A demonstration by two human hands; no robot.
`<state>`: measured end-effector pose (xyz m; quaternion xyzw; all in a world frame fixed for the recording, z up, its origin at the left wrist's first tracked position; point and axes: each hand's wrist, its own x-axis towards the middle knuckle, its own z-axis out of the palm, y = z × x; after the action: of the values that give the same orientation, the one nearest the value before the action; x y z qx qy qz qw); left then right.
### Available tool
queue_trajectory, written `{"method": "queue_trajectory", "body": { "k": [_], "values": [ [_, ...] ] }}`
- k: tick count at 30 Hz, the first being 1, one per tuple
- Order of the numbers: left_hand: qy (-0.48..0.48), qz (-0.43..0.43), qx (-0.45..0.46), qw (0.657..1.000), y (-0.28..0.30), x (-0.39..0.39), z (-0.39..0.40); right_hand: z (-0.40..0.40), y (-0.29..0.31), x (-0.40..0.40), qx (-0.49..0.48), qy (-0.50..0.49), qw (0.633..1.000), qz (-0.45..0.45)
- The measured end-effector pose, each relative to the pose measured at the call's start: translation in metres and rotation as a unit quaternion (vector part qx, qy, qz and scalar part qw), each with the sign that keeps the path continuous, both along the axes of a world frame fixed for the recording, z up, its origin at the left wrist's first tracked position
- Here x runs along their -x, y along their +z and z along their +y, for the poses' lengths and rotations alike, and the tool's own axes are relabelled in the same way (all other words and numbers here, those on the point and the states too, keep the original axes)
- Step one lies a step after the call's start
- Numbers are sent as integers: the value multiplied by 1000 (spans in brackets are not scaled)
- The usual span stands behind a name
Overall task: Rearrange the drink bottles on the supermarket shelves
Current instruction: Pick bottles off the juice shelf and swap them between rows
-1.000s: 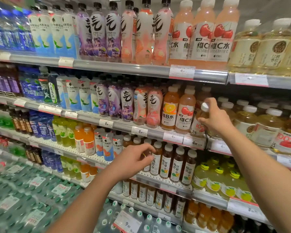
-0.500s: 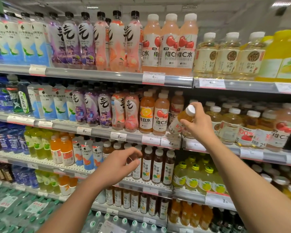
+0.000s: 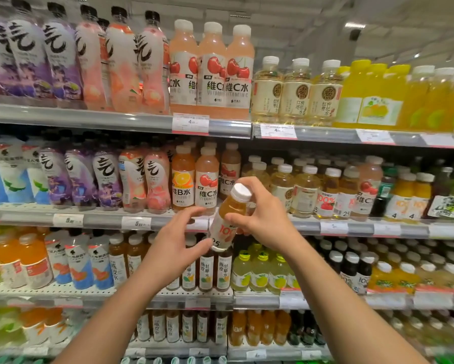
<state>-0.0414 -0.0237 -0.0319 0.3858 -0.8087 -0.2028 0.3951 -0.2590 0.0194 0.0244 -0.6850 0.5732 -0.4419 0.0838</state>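
My right hand (image 3: pixel 265 214) grips a small amber juice bottle (image 3: pixel 230 214) with a white cap and a "100%" label, tilted with its cap to the upper right, held clear of the second shelf (image 3: pixel 152 222). My left hand (image 3: pixel 178 245) has its fingers spread just left of the bottle, with the thumb at the bottle's base. Similar "100%" bottles (image 3: pixel 328 198) stand further right on that same shelf. Pink vitamin C bottles (image 3: pixel 207 179) stand behind my hands.
Four full shelves of drinks fill the view. The top shelf (image 3: pixel 115 119) carries tall purple, pink and yellow bottles. The third shelf (image 3: pixel 257 300) has brown tea and lime bottles right under my hands. Price tags line every shelf edge.
My right hand pulled the juice bottle off the second shelf, down and to the left. My left hand rose to meet its base. The view shifted right and closer.
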Motion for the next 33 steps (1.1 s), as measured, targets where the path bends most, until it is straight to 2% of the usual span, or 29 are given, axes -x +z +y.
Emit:
{"method": "queue_trajectory", "body": {
  "k": [2, 6, 14, 19, 26, 29, 33],
  "values": [
    [-25, 21, -19, 999, 5, 12, -4, 7, 1, -2, -1, 3, 1000, 5],
    [-69, 11, -26, 997, 10, 35, -12, 19, 4, -3, -10, 2, 1000, -1],
    [-163, 19, -28, 986, 8, 66, -20, 39, 0, 13, -11, -66, 998, 2],
    [-177, 29, -16, 984, 2, 91, -12, 54, -4, 38, -32, -71, 997, 4],
    [-144, 45, -18, 988, -6, 133, 7, 80, 6, 153, -57, -84, 995, -15],
    [-105, 69, -41, 991, -10, 153, 17, 78, 2, 231, -42, -124, 991, -37],
    [-62, 90, -51, 993, -13, 182, 35, 58, 2, 317, -20, -179, 984, -5]
  ]
}}
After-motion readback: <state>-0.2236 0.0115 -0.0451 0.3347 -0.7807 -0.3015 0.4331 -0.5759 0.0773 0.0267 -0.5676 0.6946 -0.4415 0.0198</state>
